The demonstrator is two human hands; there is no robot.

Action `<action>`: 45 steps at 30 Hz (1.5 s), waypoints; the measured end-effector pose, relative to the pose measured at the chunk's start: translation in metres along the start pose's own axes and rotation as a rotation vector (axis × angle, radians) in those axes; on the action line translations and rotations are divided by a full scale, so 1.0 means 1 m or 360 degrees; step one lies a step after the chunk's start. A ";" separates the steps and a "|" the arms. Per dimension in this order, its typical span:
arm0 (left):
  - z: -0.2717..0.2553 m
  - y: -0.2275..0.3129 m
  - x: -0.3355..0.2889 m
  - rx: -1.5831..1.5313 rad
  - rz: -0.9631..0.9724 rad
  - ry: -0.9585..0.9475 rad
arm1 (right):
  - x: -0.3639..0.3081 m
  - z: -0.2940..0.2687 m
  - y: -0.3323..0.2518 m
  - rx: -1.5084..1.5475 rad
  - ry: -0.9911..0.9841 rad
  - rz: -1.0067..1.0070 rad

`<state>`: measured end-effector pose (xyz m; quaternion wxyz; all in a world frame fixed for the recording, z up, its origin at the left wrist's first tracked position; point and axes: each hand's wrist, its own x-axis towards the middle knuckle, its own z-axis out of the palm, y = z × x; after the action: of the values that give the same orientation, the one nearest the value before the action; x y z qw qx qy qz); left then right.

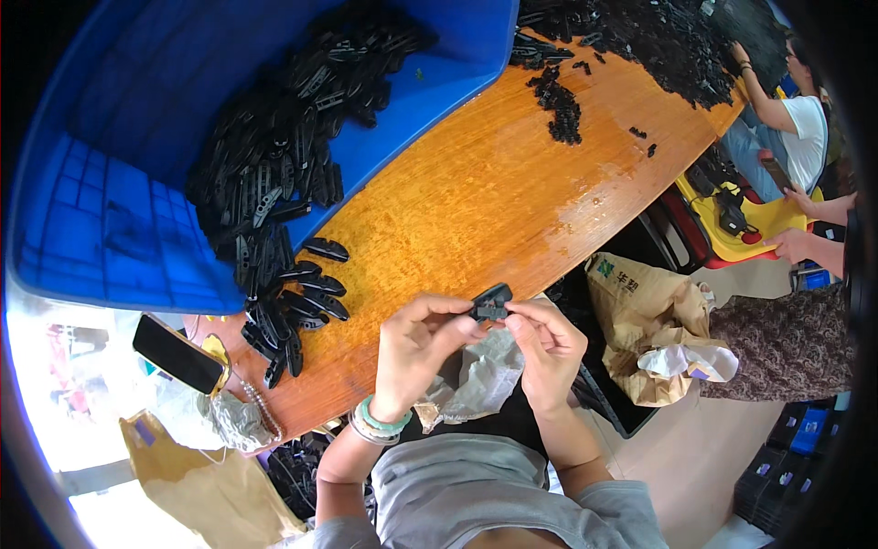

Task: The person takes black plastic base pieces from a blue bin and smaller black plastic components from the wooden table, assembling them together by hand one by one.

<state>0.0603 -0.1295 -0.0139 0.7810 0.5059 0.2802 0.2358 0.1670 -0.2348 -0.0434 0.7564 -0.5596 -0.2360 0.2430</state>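
Observation:
A small black plastic part [491, 304] is held up over the table's near edge, between my two hands. My left hand [413, 343] pinches its left end with thumb and fingers. At the other end, the fingertips of my right hand [549, 348] close on it. Its finer shape is partly covered by my fingers. To the left of my hands, several long black plastic pieces [315, 293] lie loose on the wooden table [439, 201].
A tipped blue bin [412, 101] full of similar black pieces [283, 156] stands at the left. Small black parts [558, 105] are heaped farther back. A phone [178, 352] leans near the left edge. Paper bags [649, 320] are at right; other people [796, 137] sit beyond.

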 end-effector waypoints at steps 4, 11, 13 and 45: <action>-0.007 0.004 0.001 -0.0151 -0.0143 -0.0079 | 0.002 0.004 -0.002 -0.0087 -0.0063 0.0027; -0.016 -0.011 0.004 0.0524 0.0227 -0.0253 | -0.001 0.004 -0.004 -0.0208 -0.0142 0.0040; -0.015 -0.008 0.000 0.0438 0.0029 -0.0211 | -0.002 0.002 -0.001 -0.0214 -0.0135 0.0048; -0.016 -0.016 -0.006 0.0302 -0.0046 -0.0191 | 0.000 -0.017 0.012 -0.0136 -0.0362 0.0396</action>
<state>0.0468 -0.1288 -0.0329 0.7483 0.5867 0.2612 0.1664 0.1764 -0.2435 -0.0593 0.6644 -0.5851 -0.2590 0.3862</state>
